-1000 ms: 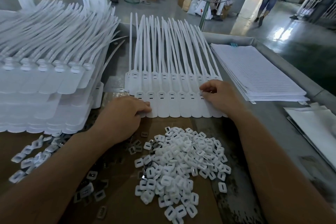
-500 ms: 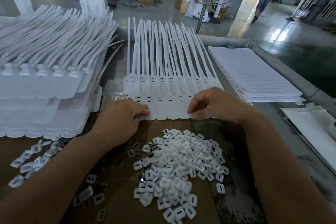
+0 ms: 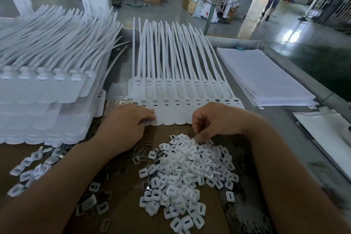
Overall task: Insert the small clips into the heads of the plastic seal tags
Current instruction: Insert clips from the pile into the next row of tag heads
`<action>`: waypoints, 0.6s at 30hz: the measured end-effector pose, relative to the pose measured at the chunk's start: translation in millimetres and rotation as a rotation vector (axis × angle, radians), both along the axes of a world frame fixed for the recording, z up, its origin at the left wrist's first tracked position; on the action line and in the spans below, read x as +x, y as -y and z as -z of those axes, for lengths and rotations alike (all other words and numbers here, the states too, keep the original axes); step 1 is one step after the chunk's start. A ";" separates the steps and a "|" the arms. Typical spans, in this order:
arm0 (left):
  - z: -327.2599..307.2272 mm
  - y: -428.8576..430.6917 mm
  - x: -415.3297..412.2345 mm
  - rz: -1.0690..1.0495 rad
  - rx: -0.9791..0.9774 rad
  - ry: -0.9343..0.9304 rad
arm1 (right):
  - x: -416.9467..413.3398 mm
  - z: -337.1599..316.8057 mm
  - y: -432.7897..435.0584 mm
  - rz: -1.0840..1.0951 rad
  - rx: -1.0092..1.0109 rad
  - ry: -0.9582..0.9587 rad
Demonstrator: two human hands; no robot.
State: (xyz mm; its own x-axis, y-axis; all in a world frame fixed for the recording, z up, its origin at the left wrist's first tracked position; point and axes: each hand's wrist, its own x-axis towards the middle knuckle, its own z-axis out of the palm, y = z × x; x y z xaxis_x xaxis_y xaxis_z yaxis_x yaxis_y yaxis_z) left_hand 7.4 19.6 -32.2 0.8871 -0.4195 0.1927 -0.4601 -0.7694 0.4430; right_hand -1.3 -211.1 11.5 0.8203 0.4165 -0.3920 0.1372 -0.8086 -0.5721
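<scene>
Left hand [image 3: 125, 125] sits knuckles-up at centre left of the frame, forearm coming in from the lower left, thumb and forefinger pinching the rounded lower end of the leftmost tag. Right hand [image 3: 214, 119] arches over from the right with its wrist high and fingers curled down. Thumb and forefinger tips are pressed together at the top edge of the heap of small white square plastic clips [image 3: 186, 173]. It looks like one clip is nipped there, though the fingertips hide it. The flat white plastic seal tags [image 3: 171, 100] lie side by side in two overlapping rows at frame centre, just above both hands. Their slotted heads form straight lines across the frame. Their broad flag ends point toward the bottom of the frame, and their thin tails run up toward the top centre, fanning slightly, so the long axis goes bottom to top. The clip heap spreads over brown cardboard [image 3: 133, 218] at lower centre. A tall stack of matching white tags [image 3: 47, 91] fills the left side.
</scene>
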 end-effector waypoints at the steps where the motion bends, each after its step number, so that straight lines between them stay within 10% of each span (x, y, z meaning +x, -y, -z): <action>1: 0.0 0.3 -0.4 -0.001 -0.001 0.001 | 0.1 -0.1 1.2 0.006 0.012 0.004; 18: -0.2 1.7 -3.4 -0.004 -0.008 0.022 | 22.3 21.0 40.2 0.769 0.268 0.570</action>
